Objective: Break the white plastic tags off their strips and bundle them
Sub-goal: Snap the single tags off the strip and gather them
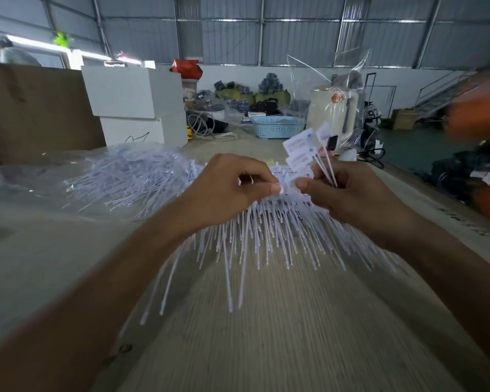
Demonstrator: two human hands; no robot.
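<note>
A long wooden table [294, 335] carries a heap of white tags [130, 176] at the left. Above its middle, the left hand [232, 185] pinches the strip of tags [266, 222], stems fanning downward. The right hand [351, 190] grips a small bundle of loose tags [303, 154], their flat heads up.

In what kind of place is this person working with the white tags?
Probably a warehouse or small factory workshop: a corrugated metal roof on steel frames, stacked white boxes, and bagged goods piled along the far wall behind the wooden worktable.
</note>
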